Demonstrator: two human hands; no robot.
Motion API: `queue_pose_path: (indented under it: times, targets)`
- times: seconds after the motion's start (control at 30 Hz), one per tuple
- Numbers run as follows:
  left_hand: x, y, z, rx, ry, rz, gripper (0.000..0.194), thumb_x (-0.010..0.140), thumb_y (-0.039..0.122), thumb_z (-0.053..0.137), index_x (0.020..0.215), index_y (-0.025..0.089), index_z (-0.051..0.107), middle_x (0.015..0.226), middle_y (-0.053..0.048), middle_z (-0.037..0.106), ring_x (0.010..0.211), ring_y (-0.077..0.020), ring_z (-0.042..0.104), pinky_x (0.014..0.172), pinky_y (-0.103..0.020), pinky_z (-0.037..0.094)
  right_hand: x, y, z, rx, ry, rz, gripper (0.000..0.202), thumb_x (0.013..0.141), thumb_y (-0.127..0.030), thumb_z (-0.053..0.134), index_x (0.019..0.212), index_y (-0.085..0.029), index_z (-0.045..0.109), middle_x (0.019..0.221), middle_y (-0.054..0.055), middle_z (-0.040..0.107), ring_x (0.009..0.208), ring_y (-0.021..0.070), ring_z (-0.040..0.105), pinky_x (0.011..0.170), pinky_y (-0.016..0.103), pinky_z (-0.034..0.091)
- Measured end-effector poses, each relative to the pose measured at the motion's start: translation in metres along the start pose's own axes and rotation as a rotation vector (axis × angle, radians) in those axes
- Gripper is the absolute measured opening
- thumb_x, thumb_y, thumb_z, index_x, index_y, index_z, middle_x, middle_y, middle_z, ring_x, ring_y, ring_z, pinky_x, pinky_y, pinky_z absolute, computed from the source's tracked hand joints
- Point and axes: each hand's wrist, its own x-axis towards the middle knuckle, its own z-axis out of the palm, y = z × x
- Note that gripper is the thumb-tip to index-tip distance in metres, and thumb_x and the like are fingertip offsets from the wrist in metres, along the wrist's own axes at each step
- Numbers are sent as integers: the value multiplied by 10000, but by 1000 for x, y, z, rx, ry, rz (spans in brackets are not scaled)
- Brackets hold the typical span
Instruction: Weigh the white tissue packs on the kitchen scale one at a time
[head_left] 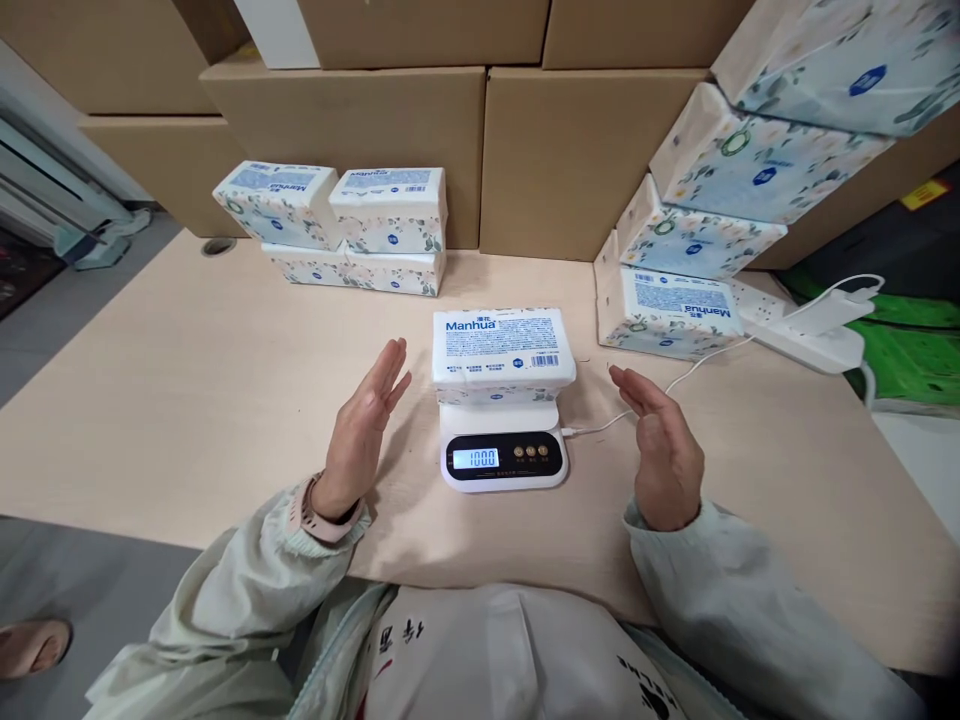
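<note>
A white tissue pack with blue "Manhua" print lies flat on a white digital scale, whose lit display shows digits that look like 100.0. To the left of the scale, my left hand is raised with its fingers stretched out, touching nothing. On the other side, my right hand is held up in the same way, palm turned inward and holding nothing. Neither hand touches the pack. A white cable runs from the scale's right side.
Tissue packs stand two high at the back left. A taller stack of packs leans at the right beside a white power strip. Cardboard boxes line the back of the wooden table.
</note>
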Motion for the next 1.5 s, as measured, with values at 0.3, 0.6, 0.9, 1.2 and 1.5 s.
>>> queue_pose_path:
  times: [0.3, 0.6, 0.9, 1.2, 1.5]
  targets:
    - [-3, 4, 2, -8, 13, 6, 531, 1077, 613, 504, 1540, 388, 635, 1744, 20, 434, 1702, -293, 261, 1402, -526, 274, -1, -8, 9, 60, 102, -15, 379, 1071, -495, 548, 1393, -398, 722, 1466, 9, 731, 1470, 321, 616, 1308, 596, 440]
    - [-3, -2, -3, -19, -43, 42, 528, 1081, 630, 512, 1546, 409, 631, 1737, 32, 440, 1691, -288, 294, 1399, -521, 290, -11, 7, 4, 97, -122, -90, 499, 1102, -494, 462, 1538, -318, 631, 1594, 20, 648, 1520, 315, 577, 1317, 601, 412]
    - [-3, -3, -3, -15, -50, 42, 525, 1089, 621, 500, 1548, 403, 630, 1729, 34, 455, 1682, -278, 320, 1398, -510, 304, -9, 4, 5, 163, -85, -117, 434, 1112, -407, 463, 1489, -370, 675, 1526, -22, 702, 1459, 282, 629, 1281, 549, 452]
    - [-4, -1, -1, -24, -59, 44, 515, 1103, 607, 472, 1552, 406, 624, 1718, 46, 471, 1676, -248, 338, 1386, -465, 332, -8, 1, 6, 162, -54, -125, 423, 1116, -430, 467, 1459, -350, 702, 1490, 17, 724, 1436, 304, 646, 1263, 569, 466]
    - [-4, 0, 0, -34, -42, 41, 514, 1093, 608, 497, 1529, 385, 653, 1707, 28, 488, 1667, -269, 356, 1388, -496, 332, -7, 1, 5, 160, -40, -139, 419, 1117, -419, 471, 1455, -343, 705, 1479, 16, 733, 1421, 292, 659, 1240, 559, 490]
